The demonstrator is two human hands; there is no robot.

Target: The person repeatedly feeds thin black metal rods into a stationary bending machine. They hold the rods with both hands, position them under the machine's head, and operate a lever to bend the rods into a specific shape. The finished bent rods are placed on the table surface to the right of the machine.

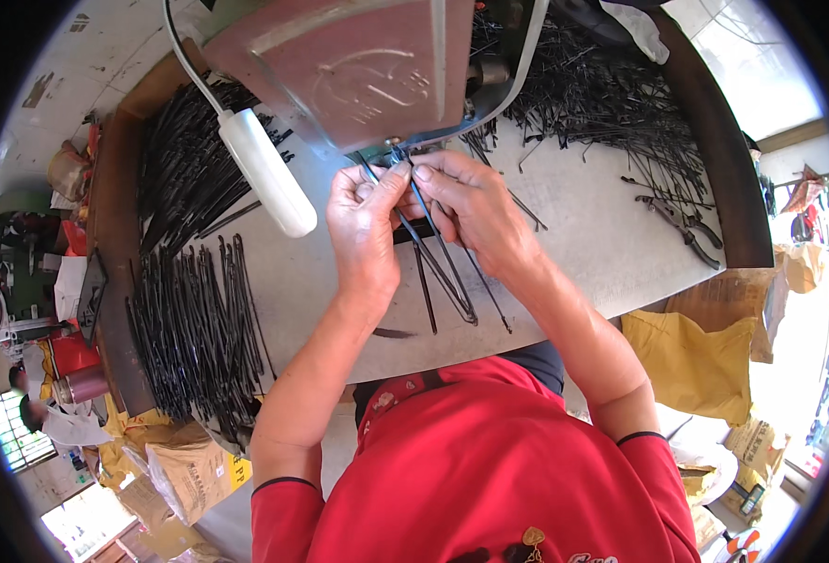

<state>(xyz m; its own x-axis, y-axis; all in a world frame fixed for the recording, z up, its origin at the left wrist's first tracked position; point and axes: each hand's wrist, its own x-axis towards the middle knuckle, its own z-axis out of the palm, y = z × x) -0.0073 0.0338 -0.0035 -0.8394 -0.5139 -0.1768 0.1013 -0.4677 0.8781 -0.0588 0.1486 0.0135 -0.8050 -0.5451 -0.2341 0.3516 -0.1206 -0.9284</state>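
Observation:
My left hand (363, 230) and my right hand (471, 211) meet just under the front of a reddish-brown machine (358, 66). Both pinch a small bunch of thin black metal rods (447, 277) whose upper ends sit at the machine's working point, while the lower ends fan out over the grey table (583, 235). My thumbs and forefingers touch near the top of the rods. A white handle (266, 172) on a thin lever hangs down left of my left hand.
A pile of black rods (199, 328) lies at the table's left, another heap (185, 159) behind it, and a tangled heap (602, 103) at the back right. Pliers (682, 225) rest near the right edge. Brown and yellow sacks (691, 361) stand on the floor.

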